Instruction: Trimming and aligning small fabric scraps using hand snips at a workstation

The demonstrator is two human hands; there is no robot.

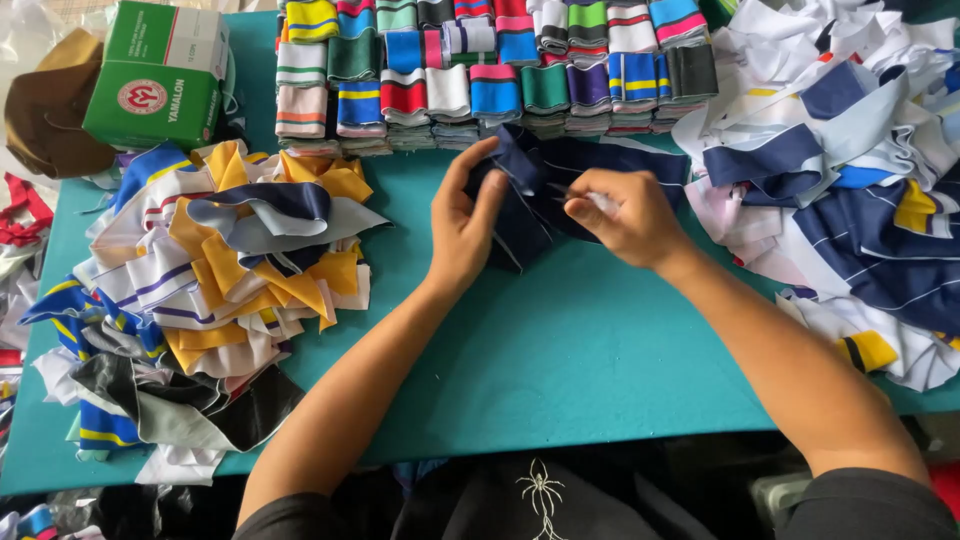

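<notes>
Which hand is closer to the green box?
Left. The left hand sits on the navy cloth, on the green box's side; the right hand is farther away across the cloth.

Teal table point(560, 360), striped collar stacks point(490, 70), loose fabric heaps point(220, 270), navy fabric piece point(590, 165), green box point(160, 75)

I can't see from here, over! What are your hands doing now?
Left hand and right hand both gripping navy striped fabric piece. Piece on teal table. Fabric heaps both sides, nothing blocking.
</notes>
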